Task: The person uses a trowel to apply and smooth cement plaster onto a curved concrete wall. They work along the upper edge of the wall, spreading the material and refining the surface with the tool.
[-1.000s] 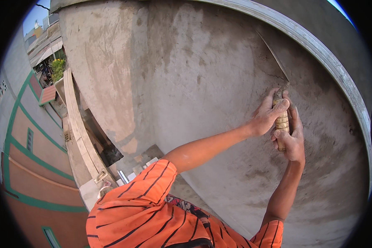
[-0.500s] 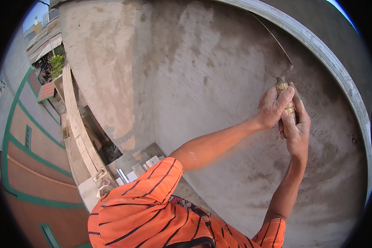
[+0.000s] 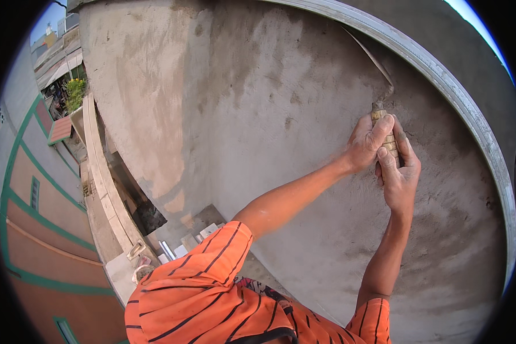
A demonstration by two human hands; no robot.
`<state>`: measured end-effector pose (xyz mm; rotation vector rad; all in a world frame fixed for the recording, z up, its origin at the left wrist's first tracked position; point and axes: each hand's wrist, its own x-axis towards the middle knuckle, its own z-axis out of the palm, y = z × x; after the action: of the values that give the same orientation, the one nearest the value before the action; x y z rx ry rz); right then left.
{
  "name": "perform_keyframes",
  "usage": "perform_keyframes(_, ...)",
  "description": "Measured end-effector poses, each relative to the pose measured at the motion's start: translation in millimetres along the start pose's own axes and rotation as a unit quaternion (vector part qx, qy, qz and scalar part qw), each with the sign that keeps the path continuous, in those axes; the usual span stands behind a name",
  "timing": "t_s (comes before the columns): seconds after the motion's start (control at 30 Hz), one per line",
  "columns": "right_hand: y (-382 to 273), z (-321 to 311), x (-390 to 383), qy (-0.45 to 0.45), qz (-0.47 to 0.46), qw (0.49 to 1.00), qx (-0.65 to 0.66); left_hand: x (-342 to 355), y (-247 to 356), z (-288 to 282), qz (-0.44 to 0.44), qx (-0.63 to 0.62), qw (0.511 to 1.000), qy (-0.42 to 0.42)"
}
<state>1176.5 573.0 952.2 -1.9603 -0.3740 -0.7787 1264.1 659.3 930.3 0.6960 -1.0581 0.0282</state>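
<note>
A trowel with a banded, pale handle (image 3: 391, 147) and a thin blade (image 3: 371, 56) reaches up the grey plastered wall (image 3: 258, 114), its blade lying at the wall's upper right. My left hand (image 3: 363, 148) is closed round the upper part of the handle, thumb over it. My right hand (image 3: 398, 179) is closed round it just below and to the right, its fingertips overlapping the handle. Both hands are dusted with plaster. The blade is seen nearly edge-on; whether all of it touches the wall I cannot tell.
A pale raised band (image 3: 464, 109) curves along the wall's top and right. At left run long planks (image 3: 106, 178) beside a dark gap, with white blocks (image 3: 208, 231) at the wall's foot. Beyond stand a building with green trim (image 3: 63, 246) and a leafy plant (image 3: 74, 93).
Both hands and the trowel have moved up along the wall since a second ago, and in the last half second slightly to the left. The grip stays on the handle.
</note>
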Motion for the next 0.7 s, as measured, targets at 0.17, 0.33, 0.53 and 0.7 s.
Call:
perform_keyframes(0.17,2.5,10.4,-0.1,0.017,0.012,1.000,0.017,2.7,-6.5,-8.8,0.017,0.012,1.000,0.007)
perform_keyframes(0.33,4.1,18.8,0.7,0.005,0.001,1.000,0.007,7.1,-22.1,-24.8,0.115,0.071,0.991,0.017)
perform_keyframes(0.53,9.5,16.1,-7.9,0.035,0.027,0.999,0.021,-1.9,2.9,-16.4,-0.043,0.002,0.998,-0.035)
perform_keyframes(0.7,12.9,7.4,-21.4,0.045,-0.013,0.999,0.015,-8.1,-21.9,0.8,0.053,0.015,0.998,0.036)
